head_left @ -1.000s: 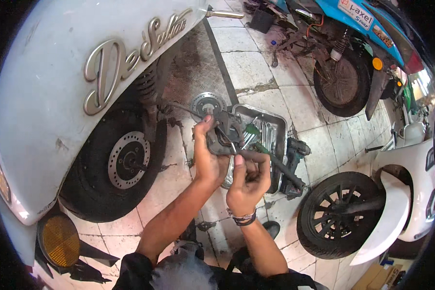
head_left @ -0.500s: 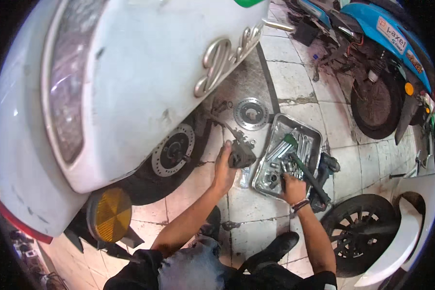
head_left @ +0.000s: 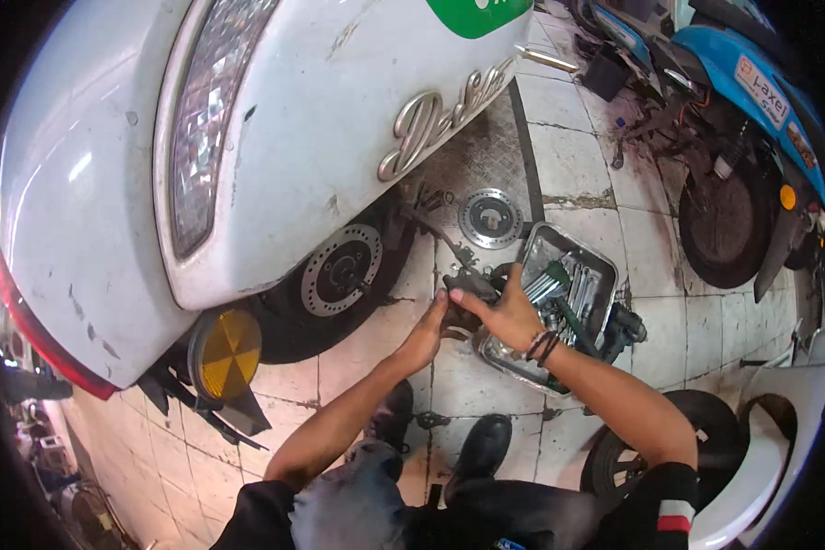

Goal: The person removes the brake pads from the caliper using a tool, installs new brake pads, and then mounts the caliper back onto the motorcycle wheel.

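Note:
A dark, greasy brake caliper [head_left: 470,282] hangs beside the white scooter's rear wheel, on the end of a bar or hose that runs toward the wheel. My left hand [head_left: 422,339] grips its near left side, with the thumb along the edge. From the right, my right hand [head_left: 507,316] closes on the same caliper, its thumb pressing the near face. Whether a small part sits between my right fingers is hidden. Just right of my hands lies a metal tray [head_left: 611,284] of wrenches and sockets, partly covered by my right wrist.
The scooter's white body [head_left: 293,119] overhangs on the left, above its wheel with a drilled brake disc [head_left: 341,271]. A loose disc [head_left: 490,218] lies on the tiles beyond the tray. A power tool [head_left: 625,328] rests right of it. A blue scooter [head_left: 738,82] stands far right.
My right hand has left the tray and come over to the caliper. My left hand stays on the caliper. The view has shifted, showing more of the white scooter.

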The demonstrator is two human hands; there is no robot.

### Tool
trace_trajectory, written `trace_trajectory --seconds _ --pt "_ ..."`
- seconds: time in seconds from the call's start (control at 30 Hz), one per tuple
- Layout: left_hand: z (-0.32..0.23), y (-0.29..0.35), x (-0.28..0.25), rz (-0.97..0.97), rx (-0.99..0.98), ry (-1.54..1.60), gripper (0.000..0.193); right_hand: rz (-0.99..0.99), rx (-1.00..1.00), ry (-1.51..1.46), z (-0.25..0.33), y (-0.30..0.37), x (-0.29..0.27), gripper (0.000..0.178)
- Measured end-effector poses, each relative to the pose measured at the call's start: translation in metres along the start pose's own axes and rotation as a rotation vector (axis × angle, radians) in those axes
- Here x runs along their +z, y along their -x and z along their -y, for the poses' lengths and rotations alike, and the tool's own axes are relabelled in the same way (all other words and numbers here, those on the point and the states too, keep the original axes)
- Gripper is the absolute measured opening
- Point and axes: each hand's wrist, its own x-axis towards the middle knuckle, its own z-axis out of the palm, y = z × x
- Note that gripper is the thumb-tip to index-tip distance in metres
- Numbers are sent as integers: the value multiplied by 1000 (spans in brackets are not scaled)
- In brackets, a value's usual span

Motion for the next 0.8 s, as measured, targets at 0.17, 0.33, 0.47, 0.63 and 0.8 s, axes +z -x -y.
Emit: trace_trajectory --seconds 0.17,0.33,0.47,0.63,0.8 --pt "-51 41 18 -199 69 -581 58 -24 -380 -14 15 -13 -40 71" --pt "-38 102 -27 -210 -156 -394 53 -378 -958 383 50 -123 -105 59" --pt "1 184 -54 -288 -432 -631 48 -182 -776 -17 8 -207 -58 61" --pt "13 300 -132 -457 -616 -632 46 35 -389 -277 -77 -206 46 65" --pt "-20 382 -215 -692 -301 -759 52 -74 -121 -555 -90 -158 82 59"
